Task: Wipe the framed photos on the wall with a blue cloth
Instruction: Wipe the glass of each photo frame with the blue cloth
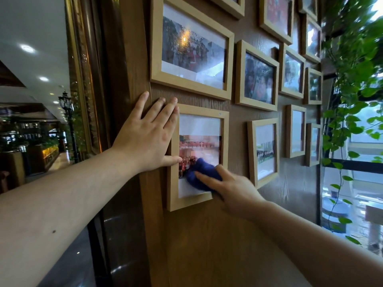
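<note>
Blue cloth (199,175) under R hand (232,189) fingers — on frame (224,141) glass.

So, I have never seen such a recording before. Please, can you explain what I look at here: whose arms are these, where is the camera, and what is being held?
There is no machine. The single picture comes from a camera worn on a person's head, looking forward and down, so the two bare arms are the wearer's own. In front is a wooden wall hung with many framed photos. The left hand lies flat with fingers spread, against the left edge of the lower-left frame, perhaps steadying it. The right hand presses a bunched blue cloth on that frame's glass, low down. Green plants hang by a window on the right; a hall shows on the left.
</note>
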### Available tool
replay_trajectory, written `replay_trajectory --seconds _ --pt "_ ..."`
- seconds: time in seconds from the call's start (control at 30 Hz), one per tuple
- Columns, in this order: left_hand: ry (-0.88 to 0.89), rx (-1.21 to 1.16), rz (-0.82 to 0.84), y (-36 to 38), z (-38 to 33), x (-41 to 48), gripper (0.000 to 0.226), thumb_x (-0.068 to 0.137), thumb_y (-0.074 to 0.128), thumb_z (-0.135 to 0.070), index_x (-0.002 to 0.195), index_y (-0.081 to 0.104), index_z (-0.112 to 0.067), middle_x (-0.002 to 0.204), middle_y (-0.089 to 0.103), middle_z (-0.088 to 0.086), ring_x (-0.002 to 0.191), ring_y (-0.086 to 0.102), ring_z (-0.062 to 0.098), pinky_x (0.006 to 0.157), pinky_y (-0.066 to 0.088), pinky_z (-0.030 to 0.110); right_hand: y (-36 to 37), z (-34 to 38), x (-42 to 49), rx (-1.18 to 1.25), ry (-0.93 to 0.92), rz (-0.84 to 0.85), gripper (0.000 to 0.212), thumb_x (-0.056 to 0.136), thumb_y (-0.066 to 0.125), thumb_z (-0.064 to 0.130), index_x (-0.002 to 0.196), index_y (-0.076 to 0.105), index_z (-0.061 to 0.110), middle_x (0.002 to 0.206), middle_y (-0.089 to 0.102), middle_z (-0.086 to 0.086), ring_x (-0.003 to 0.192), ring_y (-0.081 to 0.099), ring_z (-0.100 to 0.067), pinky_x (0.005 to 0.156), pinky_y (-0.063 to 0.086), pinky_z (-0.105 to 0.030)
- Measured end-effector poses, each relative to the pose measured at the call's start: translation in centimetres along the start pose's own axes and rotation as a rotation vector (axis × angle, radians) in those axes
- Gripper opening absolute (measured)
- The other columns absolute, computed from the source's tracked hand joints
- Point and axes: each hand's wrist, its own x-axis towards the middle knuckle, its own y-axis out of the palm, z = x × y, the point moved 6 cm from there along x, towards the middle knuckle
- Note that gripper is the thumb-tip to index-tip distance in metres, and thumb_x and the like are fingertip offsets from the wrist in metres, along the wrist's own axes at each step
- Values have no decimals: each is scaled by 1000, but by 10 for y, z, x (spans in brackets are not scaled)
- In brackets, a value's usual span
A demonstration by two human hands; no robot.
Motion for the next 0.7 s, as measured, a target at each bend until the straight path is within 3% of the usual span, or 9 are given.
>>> replay_trajectory --seconds 0.1,0.23,0.33,0.4,0.47,0.57,0.7 --pt "0 -6 4 -1 1 0 116 71 29 -85 149 6 -3 161 9 17 146 14 32 117 1 58 11 24 1 -36 -111 81 73 92 51 27 141 1 47 122 36 -7 77 51 -20 65 54 -37" --pt "-5 -12 11 -2 2 -1 117 71 28 -85 149 3 -3 161 5 17 147 11 32 117 -1 58 8 3 -7 -186 -95 57 63 91 51 29 141 15 41 119 47 -10 84 56 -25 62 54 -39" --pt "-16 -31 19 -3 1 -1 117 70 31 -86 149 3 -3 161 5 16 147 11 31 117 -1 58 2 -20 -21 -183 17 54 55 94 44 32 141 17 40 124 46 -10 88 58 -26 70 55 -41" --pt "-22 -43 26 -3 1 -2 118 69 32 -86 150 4 -4 161 5 16 147 10 30 117 -1 57 -6 -29 -26 -177 79 30 54 94 42 32 141 16 39 124 45 -8 87 58 -24 71 55 -40" --pt "-26 -56 14 -3 2 -1 119 68 35 -86 150 8 -4 161 7 17 147 10 31 118 1 56 -18 -34 -27 -191 108 -7 56 90 49 30 140 24 35 117 50 -8 79 60 -23 63 56 -38" --pt "-25 -103 -32 -7 2 -1 113 71 39 -83 148 20 -3 158 17 20 146 15 33 118 8 56 -39 -38 -17 -188 90 -82 59 86 58 26 138 31 31 110 54 -10 71 59 -22 53 55 -37" --pt "-31 -165 -100 -16 2 5 99 78 33 -75 146 25 -3 157 23 20 145 18 33 116 14 59 -68 -44 15 -213 21 -191 60 86 56 29 140 29 30 112 52 -10 74 58 -21 55 54 -35"
